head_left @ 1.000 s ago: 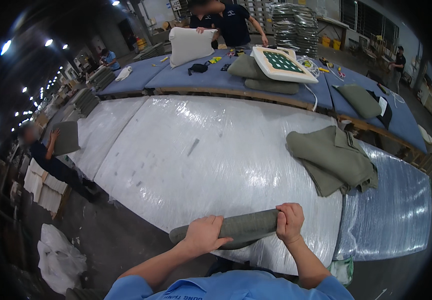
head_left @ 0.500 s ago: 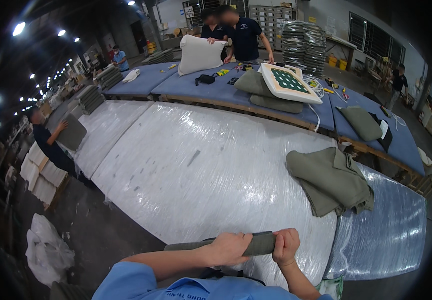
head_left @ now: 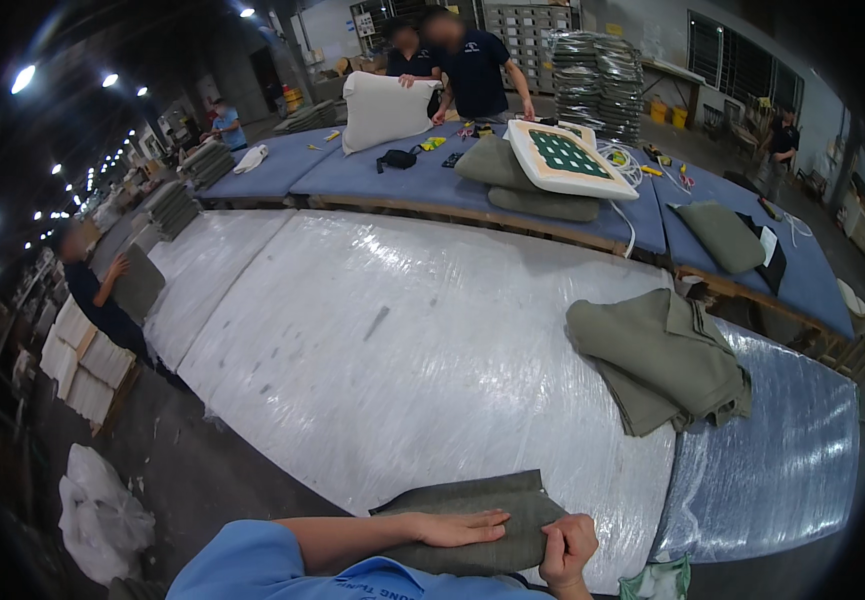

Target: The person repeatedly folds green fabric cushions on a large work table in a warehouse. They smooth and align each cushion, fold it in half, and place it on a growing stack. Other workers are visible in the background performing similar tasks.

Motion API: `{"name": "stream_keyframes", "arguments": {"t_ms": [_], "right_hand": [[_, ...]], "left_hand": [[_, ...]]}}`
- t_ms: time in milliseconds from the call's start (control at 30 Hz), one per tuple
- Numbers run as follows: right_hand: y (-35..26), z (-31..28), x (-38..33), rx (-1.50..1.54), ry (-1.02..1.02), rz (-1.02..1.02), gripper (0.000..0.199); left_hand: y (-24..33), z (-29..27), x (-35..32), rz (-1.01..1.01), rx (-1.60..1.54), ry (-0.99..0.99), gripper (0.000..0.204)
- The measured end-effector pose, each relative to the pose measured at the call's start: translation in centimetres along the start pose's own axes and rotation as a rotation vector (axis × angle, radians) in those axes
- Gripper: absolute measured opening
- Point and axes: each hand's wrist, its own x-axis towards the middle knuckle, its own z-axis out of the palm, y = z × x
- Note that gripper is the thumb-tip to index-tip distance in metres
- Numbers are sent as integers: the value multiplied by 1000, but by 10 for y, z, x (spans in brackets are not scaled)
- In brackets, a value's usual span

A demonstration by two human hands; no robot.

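Observation:
An olive-green fabric cover [head_left: 482, 505] lies at the near edge of a long table wrapped in clear plastic [head_left: 402, 340]. My left hand [head_left: 457, 527] lies flat on top of the cover, fingers stretched out to the right. My right hand [head_left: 567, 548] grips the cover's right end in a fist. A pile of more olive-green covers [head_left: 657, 355] sits on the table to the far right, out of touch of both hands.
Behind the wrapped table stands a blue-topped workbench [head_left: 432, 185] with a white cushion [head_left: 384, 108], a green-and-white cushion [head_left: 564, 158], olive cushions and small tools. Two people [head_left: 452, 60] work at it. Another person [head_left: 102, 295] stands left by stacked boards. White bags [head_left: 102, 510] lie on the floor.
The rolled cover has been lowered onto the table edge and spread out. My left hand went from gripping it to lying flat on it. The camera view has tilted up slightly.

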Motion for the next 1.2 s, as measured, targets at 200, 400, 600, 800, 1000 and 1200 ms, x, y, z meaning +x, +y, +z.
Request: {"name": "stream_keyframes", "arguments": {"t_ms": [200,400,600,800,1000,1200], "right_hand": [[-30,-10,16,-11,14,-103,7],[-27,-33,20,251,-355,365,12],[-4,-16,64,-180,-1332,347,60],[56,49,55,-369,-1540,325,78],[104,92,41,-518,-1526,270,87],[137,127,40,-510,-1417,252,88]], "left_hand": [[-49,5,41,23,83,72,89],[-95,9,71,-1,139,200,89],[-137,7,98,22,212,317,79],[-173,10,114,84,155,439,61],[-193,17,124,159,13,628,45],[-201,18,128,7,-19,886,31]]}}
